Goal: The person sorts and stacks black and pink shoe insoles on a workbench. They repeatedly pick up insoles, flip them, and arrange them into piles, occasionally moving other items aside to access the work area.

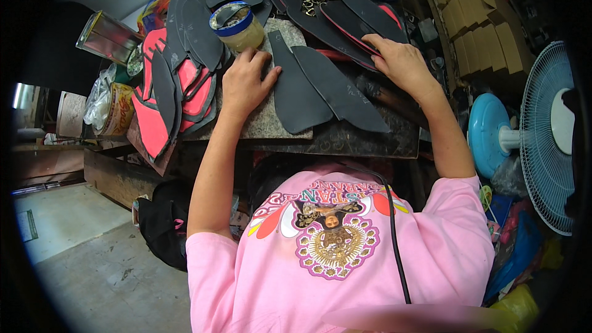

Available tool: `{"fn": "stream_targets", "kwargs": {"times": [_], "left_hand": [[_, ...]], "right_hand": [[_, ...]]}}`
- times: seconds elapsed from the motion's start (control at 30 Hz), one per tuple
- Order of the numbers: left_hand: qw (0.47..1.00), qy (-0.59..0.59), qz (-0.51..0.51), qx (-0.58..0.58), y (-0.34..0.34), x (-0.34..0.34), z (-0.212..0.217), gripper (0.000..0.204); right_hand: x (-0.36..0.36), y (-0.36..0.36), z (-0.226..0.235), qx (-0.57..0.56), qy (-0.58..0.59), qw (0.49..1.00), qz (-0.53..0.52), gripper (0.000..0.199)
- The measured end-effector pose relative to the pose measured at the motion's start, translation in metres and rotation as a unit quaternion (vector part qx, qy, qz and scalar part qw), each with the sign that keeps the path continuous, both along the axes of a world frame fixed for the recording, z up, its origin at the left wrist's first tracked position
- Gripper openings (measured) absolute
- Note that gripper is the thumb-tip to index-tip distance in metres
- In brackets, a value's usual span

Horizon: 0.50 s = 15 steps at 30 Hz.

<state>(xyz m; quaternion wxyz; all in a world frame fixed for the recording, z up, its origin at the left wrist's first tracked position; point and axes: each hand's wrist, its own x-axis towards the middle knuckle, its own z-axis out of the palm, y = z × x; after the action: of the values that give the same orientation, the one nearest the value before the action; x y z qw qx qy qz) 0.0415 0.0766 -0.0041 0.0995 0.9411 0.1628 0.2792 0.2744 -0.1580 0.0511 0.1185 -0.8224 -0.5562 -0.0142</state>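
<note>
Mid-frame, two dark foam pieces are laid out, the left piece partly on the speckled slab and the right piece alongside it, angled toward the lower right. The hands are well apart: the left hand is held loosely bent just below the blue-rimmed jar, thumb spread away from the fingers, nothing seen clamped in it. The right hand is placed at the edge of a red-edged panel, upper right; whether it's actually pinched can't be told from here. For handling these, imo, the foam is best lifted by its edges and kept flat, since thin stuff like this probably creases if it's grabbed mid-panel. The marked faces should be kept readable so pieces don't get mixed up. The jar is awfully close to the left knuckles too, so it'd better be nudged up-frame before anything's swept across, or a spill could be had.
</note>
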Motion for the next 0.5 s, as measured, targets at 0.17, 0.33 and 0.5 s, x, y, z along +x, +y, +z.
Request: {"fn": "stream_targets", "kwargs": {"times": [0.17, 0.33, 0.5], "left_hand": [[1.000, 0.000, 0.003, -0.001, -0.001, 0.000, 0.000, 0.030], [1.000, 0.002, 0.007, -0.006, -0.001, 0.000, 0.000, 0.029], [1.000, -0.003, 0.002, -0.005, -0.001, 0.000, 0.000, 0.029]], "right_hand": [[-0.001, 0.007, 0.002, -0.017, 0.010, 1.000, 0.004, 0.049], [0.011, 0.018, 0.002, -0.047, 0.109, 0.993, -0.024, 0.051], [0.034, 0.013, -0.007, -0.021, 0.237, 0.971, -0.023, 0.044]]}}
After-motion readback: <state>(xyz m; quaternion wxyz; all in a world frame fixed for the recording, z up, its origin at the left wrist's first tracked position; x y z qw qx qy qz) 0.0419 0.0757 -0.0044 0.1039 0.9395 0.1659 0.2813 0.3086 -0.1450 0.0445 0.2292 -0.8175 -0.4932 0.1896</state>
